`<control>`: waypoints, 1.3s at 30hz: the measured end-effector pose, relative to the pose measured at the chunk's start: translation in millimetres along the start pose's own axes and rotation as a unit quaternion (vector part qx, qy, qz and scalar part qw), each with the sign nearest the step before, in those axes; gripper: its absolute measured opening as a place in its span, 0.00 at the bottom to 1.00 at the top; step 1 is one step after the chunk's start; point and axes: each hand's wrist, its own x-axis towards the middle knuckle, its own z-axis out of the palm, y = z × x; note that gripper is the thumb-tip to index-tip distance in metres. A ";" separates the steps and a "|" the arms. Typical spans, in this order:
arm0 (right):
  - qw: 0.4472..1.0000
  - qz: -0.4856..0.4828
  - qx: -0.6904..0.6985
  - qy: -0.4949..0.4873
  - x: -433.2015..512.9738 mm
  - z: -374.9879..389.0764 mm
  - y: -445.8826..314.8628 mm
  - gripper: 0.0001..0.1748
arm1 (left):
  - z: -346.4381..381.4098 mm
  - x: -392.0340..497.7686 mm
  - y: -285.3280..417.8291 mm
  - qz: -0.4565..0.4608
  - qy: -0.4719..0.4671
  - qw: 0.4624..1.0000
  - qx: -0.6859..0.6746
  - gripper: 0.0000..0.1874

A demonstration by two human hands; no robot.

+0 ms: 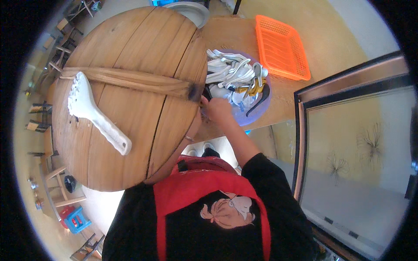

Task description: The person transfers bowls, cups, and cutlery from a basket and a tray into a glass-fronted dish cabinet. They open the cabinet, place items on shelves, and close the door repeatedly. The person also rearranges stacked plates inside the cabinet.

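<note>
A round wooden lid (130,114) fills the left of the view, with a white brush-like scoop (98,117) lying on its top. My left forearm passes under the lid's edge, and the lid hides nearly all of my left hand. Just right of that edge is my right hand (218,107), its fingers bent near the lid's rim; whether they grip anything is not visible. Beside it stands a translucent purple basin (264,111) with many white spoons (235,70), a yellow-brown item (256,89) and a black curved handle (260,102).
An orange plastic basket (282,49) sits on the wooden table (281,98) at the back right. Behind the lid is a grey metal basin (196,13). A framed glass panel (356,137) stands close on the right. Wooden chairs and a blue stool (77,220) are at the left.
</note>
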 end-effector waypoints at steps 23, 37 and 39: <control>0.968 -0.015 0.048 -0.247 16.3 -34.1 47.3 0.21 | 10.7 -22.1 34.6 -0.114 -0.084 0.952 -0.273 0.14; 0.962 -0.168 0.083 0.197 -55.8 -4.3 25.1 0.26 | 23.4 34.6 60.7 -0.242 0.009 0.931 -0.273 0.14; 0.964 -0.165 0.072 0.193 -60.3 -3.1 18.3 0.28 | 24.6 36.1 51.5 -0.279 0.023 0.915 -0.291 0.12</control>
